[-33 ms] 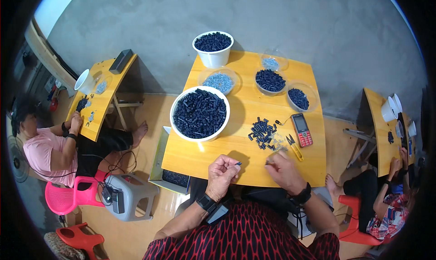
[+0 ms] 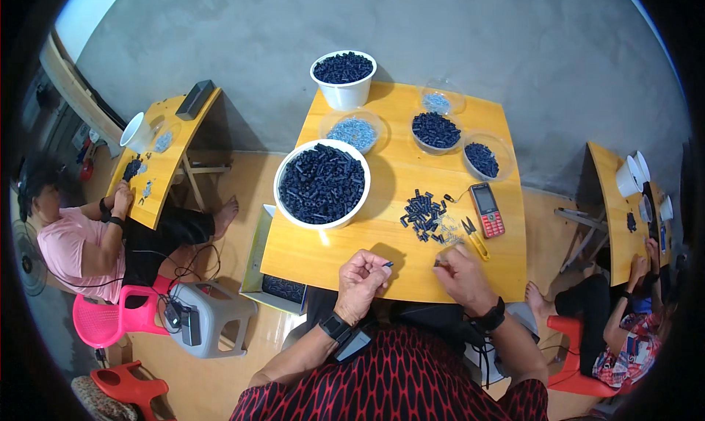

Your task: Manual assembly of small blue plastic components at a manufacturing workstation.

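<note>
A small assembly workshop is suggested: tubs [image 2: 345, 94] of parts [image 2: 323, 182] are set on a table [image 2: 308, 256] at centre, and more tables [image 2: 170, 177] are attended by people [image 2: 81, 245] at left and, though dimly seen, apparently right.

A mobile phone [image 2: 487, 209] with a red keypad lies face up on the yellow tabletop [image 2: 312, 256]. A grey wall [image 2: 470, 39] stands behind. To the left, a side table [image 2: 170, 160] carries a dark oblong tray [image 2: 195, 101] at its wall end. On the floor, a pink chair [image 2: 99, 322] stands beside a grey stool [image 2: 214, 301]. A red stool [image 2: 132, 380] stands near the lower left. A fan [image 2: 29, 263] occupies the left margin.
</note>
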Motion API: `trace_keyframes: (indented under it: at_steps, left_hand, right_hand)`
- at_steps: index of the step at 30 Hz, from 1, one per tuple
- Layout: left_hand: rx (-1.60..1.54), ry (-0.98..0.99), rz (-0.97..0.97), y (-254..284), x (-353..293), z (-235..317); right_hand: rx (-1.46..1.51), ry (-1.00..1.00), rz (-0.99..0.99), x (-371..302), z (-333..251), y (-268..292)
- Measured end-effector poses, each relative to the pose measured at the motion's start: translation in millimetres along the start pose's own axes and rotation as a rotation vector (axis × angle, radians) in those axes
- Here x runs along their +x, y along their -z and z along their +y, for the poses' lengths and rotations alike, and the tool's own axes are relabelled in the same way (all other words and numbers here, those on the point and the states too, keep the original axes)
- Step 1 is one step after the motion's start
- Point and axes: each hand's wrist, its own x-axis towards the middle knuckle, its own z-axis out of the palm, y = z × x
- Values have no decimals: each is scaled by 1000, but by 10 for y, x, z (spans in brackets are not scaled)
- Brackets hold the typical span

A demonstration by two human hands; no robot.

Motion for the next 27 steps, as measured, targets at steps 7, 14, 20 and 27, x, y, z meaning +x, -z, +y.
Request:
trace_keyframes:
  at_steps: [7,14,20,27]
  left_hand:
    - [-4,17,-52,-116,120,-100]
    - [38,53,-64,-141,109,-99]
    - [82,80,-77,-152,109,-64]
    - [23,82,-145,-120,109,-96]
  right_hand:
    - [-127,71,91,-50,53,57]
    - [-130,107,179,18,128,-12]
    - [179,26,122,-41,-118,-37]
    - [601,-65,0,92,-244,-280]
